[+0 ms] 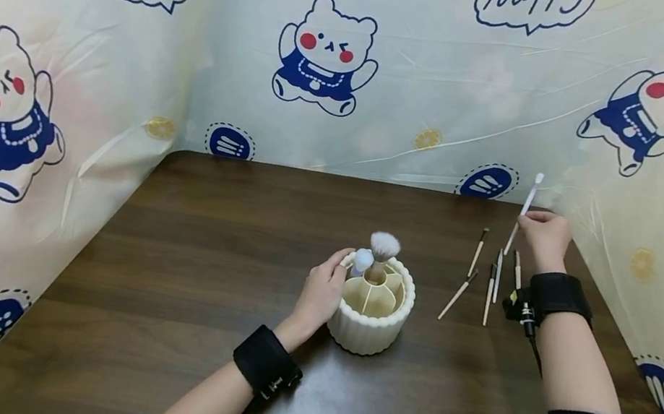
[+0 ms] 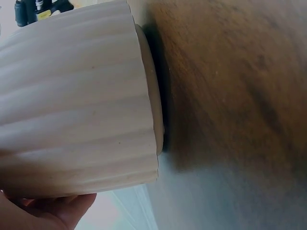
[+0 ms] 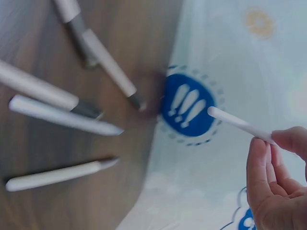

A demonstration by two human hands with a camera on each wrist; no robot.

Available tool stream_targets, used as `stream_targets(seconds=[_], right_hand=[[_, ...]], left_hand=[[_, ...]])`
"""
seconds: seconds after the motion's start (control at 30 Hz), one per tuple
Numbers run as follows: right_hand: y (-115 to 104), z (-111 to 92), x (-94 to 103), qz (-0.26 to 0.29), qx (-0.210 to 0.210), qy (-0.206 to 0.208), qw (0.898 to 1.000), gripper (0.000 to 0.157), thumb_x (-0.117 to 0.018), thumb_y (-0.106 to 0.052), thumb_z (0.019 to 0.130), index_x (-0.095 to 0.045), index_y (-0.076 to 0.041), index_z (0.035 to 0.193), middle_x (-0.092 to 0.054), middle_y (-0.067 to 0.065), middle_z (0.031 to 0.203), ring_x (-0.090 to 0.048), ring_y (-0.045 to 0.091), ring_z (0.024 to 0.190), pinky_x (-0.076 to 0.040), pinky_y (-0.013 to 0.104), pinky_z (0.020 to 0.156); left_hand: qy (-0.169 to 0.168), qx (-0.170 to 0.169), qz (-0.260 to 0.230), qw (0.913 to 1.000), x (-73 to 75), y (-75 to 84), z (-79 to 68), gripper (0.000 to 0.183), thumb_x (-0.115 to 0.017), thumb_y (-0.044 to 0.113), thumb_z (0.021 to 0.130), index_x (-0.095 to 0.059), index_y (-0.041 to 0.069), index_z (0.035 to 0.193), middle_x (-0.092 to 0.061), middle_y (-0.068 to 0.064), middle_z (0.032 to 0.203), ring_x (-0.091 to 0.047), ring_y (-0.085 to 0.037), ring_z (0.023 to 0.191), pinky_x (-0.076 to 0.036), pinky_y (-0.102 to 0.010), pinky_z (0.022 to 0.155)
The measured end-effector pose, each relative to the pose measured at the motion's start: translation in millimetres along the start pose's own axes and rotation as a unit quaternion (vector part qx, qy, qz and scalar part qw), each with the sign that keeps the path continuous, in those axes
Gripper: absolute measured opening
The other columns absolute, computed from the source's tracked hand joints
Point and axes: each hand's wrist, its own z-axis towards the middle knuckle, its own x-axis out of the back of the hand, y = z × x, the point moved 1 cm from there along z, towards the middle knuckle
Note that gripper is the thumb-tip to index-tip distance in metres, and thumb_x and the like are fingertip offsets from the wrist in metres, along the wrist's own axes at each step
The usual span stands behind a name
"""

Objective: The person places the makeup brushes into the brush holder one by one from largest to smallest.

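Observation:
A cream ribbed makeup brush holder stands upright on the table, its inside split into compartments. Two brushes rise from it: a fluffy grey-white makeup brush and one with a pale blue-white head. My left hand grips the holder's left side near the rim; in the left wrist view the ribbed wall hides most of that hand. At the far right, my right hand pinches a thin white makeup brush between thumb and fingers, raised above the table and tilted, its pale tip upward.
Several thin brushes lie left of and below the right hand, among them a dark-tipped brush, another dark-tipped one and a white brush. A patterned plastic sheet borders the brown table at the back and sides.

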Motion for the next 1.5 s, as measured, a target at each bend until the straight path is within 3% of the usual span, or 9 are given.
stream_targets(seconds=[0.17, 0.33, 0.4, 0.6, 0.8, 1.0, 1.23, 1.5], right_hand=[[-20, -6, 1.7, 0.089, 0.026, -0.012, 0.996, 0.033, -0.056, -0.015, 0.09, -0.059, 0.007, 0.114, -0.048, -0.033, 0.052, -0.051, -0.016, 0.051, -0.043, 0.007, 0.055], [-42, -19, -0.4, 0.185, 0.042, -0.043, 0.981, 0.011, -0.055, -0.005, 0.089, -0.057, -0.002, 0.1, -0.056, -0.025, 0.061, -0.059, -0.011, 0.055, -0.05, 0.008, 0.058], [-52, -27, -3.1, 0.201, 0.052, -0.059, 0.976, 0.012, -0.055, -0.003, 0.089, -0.056, -0.001, 0.1, -0.058, -0.023, 0.063, -0.06, -0.01, 0.058, -0.051, 0.008, 0.06], [-75, -48, -16.3, 0.16, 0.103, -0.111, 0.975, 0.033, -0.057, -0.005, 0.09, -0.051, 0.012, 0.117, -0.058, -0.021, 0.071, -0.06, -0.007, 0.065, -0.052, 0.009, 0.065], [-94, -71, -31.5, 0.132, 0.13, -0.196, 0.963, 0.031, -0.058, -0.006, 0.091, -0.051, 0.014, 0.114, -0.059, -0.02, 0.074, -0.061, -0.007, 0.069, -0.053, 0.012, 0.069], [-109, -95, -45.6, 0.116, 0.133, -0.263, 0.949, 0.028, -0.061, -0.006, 0.09, -0.054, 0.011, 0.111, -0.063, -0.01, 0.08, -0.063, -0.003, 0.072, -0.054, 0.015, 0.07], [-110, -106, -61.4, 0.046, 0.165, -0.289, 0.942, 0.024, -0.063, -0.009, 0.089, -0.059, 0.007, 0.106, -0.066, 0.007, 0.088, -0.06, 0.005, 0.074, -0.05, 0.02, 0.069], [-99, -109, -73.8, 0.044, 0.164, -0.306, 0.937, 0.022, -0.063, -0.007, 0.088, -0.059, 0.008, 0.105, -0.065, 0.011, 0.09, -0.059, 0.005, 0.075, -0.05, 0.021, 0.069]], left_hand=[[-0.001, -0.003, -0.006, 1.0, 2.2, 0.5, -1.0, 0.042, -0.033, 0.017, 0.098, -0.055, 0.017, 0.135, -0.033, 0.004, 0.054, -0.026, -0.007, 0.042, -0.028, -0.024, 0.045], [-0.008, 0.0, -0.005, 1.0, 3.3, 0.9, -1.0, 0.043, -0.032, 0.017, 0.098, -0.054, 0.016, 0.135, -0.033, 0.004, 0.053, -0.025, -0.008, 0.042, -0.027, -0.023, 0.044], [-0.011, 0.001, -0.007, 0.9999, 3.3, 0.7, -1.1, 0.043, -0.032, 0.017, 0.098, -0.053, 0.016, 0.136, -0.033, 0.003, 0.054, -0.026, -0.009, 0.043, -0.027, -0.023, 0.044], [-0.011, 0.001, -0.013, 0.9998, 3.0, 0.6, -0.1, 0.044, -0.031, 0.019, 0.099, -0.053, 0.015, 0.137, -0.034, 0.002, 0.054, -0.026, -0.011, 0.044, -0.026, -0.023, 0.045], [-0.014, -0.001, -0.013, 0.9998, 1.7, -0.9, 0.6, 0.044, -0.031, 0.02, 0.099, -0.052, 0.013, 0.137, -0.033, 0.003, 0.054, -0.026, -0.012, 0.044, -0.026, -0.023, 0.045], [-0.007, -0.007, -0.011, 0.9999, 2.3, 1.7, 1.0, 0.043, -0.033, 0.018, 0.098, -0.054, 0.013, 0.135, -0.035, 0.002, 0.055, -0.028, -0.01, 0.045, -0.027, -0.024, 0.046], [-0.002, -0.004, -0.011, 0.9999, 2.5, 0.8, 1.8, 0.043, -0.034, 0.016, 0.097, -0.055, 0.012, 0.134, -0.035, 0.003, 0.055, -0.028, -0.008, 0.044, -0.027, -0.024, 0.046], [-0.005, 0.0, -0.008, 1.0, 1.8, 0.9, 0.6, 0.043, -0.033, 0.017, 0.097, -0.055, 0.014, 0.134, -0.034, 0.003, 0.054, -0.028, -0.009, 0.044, -0.027, -0.024, 0.046]])
